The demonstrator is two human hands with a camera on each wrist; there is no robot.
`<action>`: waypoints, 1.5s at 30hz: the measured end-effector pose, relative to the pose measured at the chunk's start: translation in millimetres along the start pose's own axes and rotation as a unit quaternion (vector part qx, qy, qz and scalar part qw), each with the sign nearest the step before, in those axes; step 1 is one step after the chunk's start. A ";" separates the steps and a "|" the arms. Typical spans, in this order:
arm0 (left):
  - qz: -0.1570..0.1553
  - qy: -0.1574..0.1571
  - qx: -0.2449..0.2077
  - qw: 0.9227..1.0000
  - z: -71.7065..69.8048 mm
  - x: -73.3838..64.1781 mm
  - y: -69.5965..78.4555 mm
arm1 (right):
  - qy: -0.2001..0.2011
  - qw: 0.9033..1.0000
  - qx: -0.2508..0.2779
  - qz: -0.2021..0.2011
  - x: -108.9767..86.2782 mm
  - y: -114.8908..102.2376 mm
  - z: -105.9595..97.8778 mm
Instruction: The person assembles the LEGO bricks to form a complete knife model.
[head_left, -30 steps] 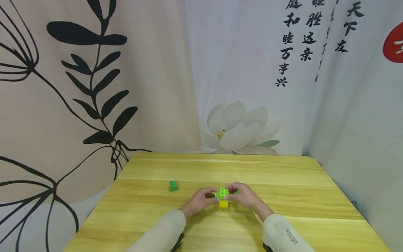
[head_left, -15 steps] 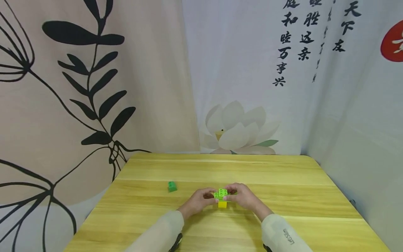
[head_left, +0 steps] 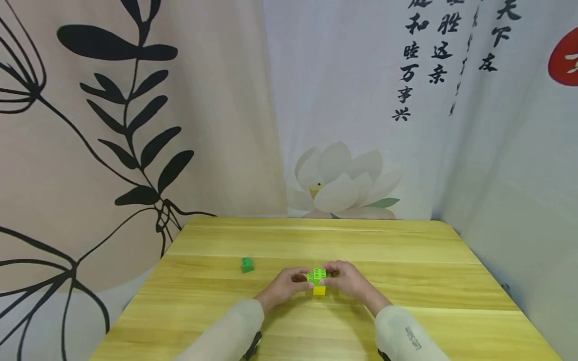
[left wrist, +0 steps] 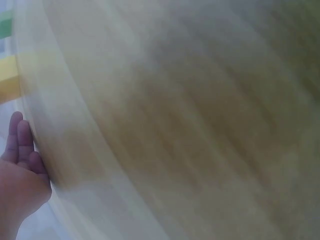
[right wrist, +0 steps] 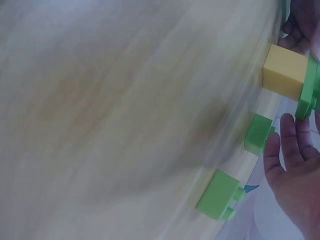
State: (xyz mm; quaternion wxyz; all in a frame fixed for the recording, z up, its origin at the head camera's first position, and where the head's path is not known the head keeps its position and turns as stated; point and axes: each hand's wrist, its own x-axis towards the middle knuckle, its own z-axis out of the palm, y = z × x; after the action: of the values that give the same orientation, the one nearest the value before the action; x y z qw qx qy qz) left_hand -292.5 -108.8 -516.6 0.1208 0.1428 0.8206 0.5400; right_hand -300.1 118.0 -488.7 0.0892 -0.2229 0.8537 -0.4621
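A small block build stands between both hands in the head view. It has a yellow block (head_left: 319, 291) at the bottom and light green bricks (head_left: 319, 274) with studs on top. My left hand (head_left: 285, 287) pinches its left side between thumb and fingers. From the right, my right hand (head_left: 348, 282) grips the green part with its thumb in front. A thin green plate (right wrist: 306, 92) lies over the yellow block in the right wrist view. The left wrist view catches only the left hand (left wrist: 22, 160) and part of the yellow block (left wrist: 7, 80).
A darker green brick (head_left: 247, 264) lies on the wooden table (head_left: 406, 250), left of the build. Two more green pieces, a smaller one (right wrist: 257, 135) and a lighter one (right wrist: 218, 195), stand beyond the right hand. A printed curtain (head_left: 226, 125) hangs behind the table.
Both hands keep their hold on the build and have hardly moved. The green bit that showed past the right fingers is now mostly hidden. The head view has shifted slightly.
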 end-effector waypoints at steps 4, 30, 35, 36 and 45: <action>0.003 -0.001 0.003 1.000 0.2 -1.2 -0.5 | 0.004 1.000 0.025 0.004 -1.8 5.1 3.8; 0.041 -0.015 0.048 0.998 1.5 -4.4 0.9 | 0.000 0.992 0.121 0.026 -0.6 3.9 9.5; 0.050 -0.009 0.047 0.998 3.1 -6.5 0.5 | -0.001 0.993 0.116 0.021 0.8 4.4 11.2; 0.050 -0.008 0.044 0.998 3.1 -6.6 0.9 | 0.001 0.993 0.120 0.021 0.8 4.8 11.2; 0.045 -0.010 0.031 0.998 3.7 -2.0 -0.9 | 0.021 0.990 0.133 0.033 -1.2 7.4 11.1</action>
State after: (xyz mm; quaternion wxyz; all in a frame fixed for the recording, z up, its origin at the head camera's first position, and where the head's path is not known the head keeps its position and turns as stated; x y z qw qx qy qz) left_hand -289.4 -106.8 -518.7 0.0999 0.1881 0.8285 0.5180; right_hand -297.3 113.7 -501.1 0.1156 -0.1713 0.7930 -0.5731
